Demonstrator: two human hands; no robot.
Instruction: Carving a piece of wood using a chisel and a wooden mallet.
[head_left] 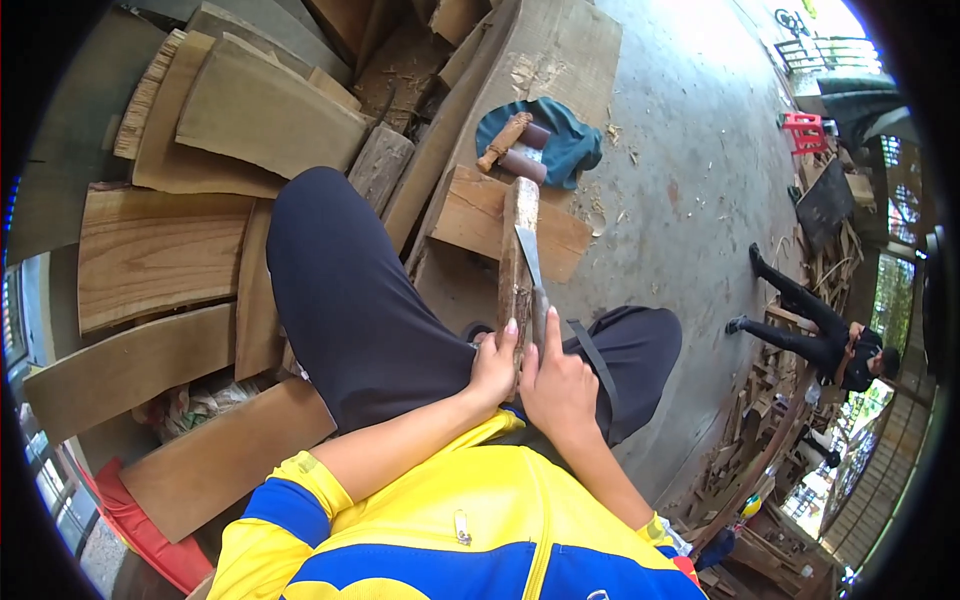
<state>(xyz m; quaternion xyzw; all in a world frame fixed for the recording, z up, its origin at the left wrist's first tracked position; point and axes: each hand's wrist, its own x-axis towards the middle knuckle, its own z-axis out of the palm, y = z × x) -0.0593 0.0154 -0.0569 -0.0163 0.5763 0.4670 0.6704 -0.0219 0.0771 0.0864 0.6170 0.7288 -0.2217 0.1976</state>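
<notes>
Our left hand (495,372) clasps the near end of a long brown wooden stick (511,270); our right hand (560,390) grips a grey metal-bladed tool (530,258) lengthwise along it.

Wooden plank (583,45): teal cloth (574,150), pale shavings (524,72) directly on it.

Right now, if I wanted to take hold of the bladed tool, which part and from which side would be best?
Probably grip the bladed tool by its handle, from the near right side. The handle points back that way, into the right hand, while the blade points away, along the wooden stick.
</notes>
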